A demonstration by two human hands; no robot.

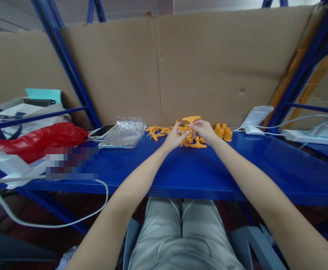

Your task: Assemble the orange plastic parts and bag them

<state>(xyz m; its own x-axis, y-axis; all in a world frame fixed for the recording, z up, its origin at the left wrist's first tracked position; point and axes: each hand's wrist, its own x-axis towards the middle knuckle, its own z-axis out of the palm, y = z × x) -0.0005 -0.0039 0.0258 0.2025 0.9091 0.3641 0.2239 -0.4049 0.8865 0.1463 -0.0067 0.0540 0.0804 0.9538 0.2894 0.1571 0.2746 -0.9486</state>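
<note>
My right hand (205,130) has its fingers pinched on an orange T-shaped plastic handle (191,119), whose wide crossbar shows above the fingertips. Just to the left is my left hand (173,139), its thumb and index finger apart, with nothing plainly held between them. Orange plastic parts (198,144) lie in a heap under and between both hands, partly hidden by the fingers. More orange pieces with small metal chains (154,133) spread out left of my left hand. Several orange cup-shaped parts (223,132) stand grouped beyond my right wrist.
The blue metal shelf (192,172) is backed by cardboard (209,67). On the left are a clear plastic bag (130,129), a phone (104,130), a red bag (45,138) and a white cable (54,226). A white power strip (313,137) sits at the right.
</note>
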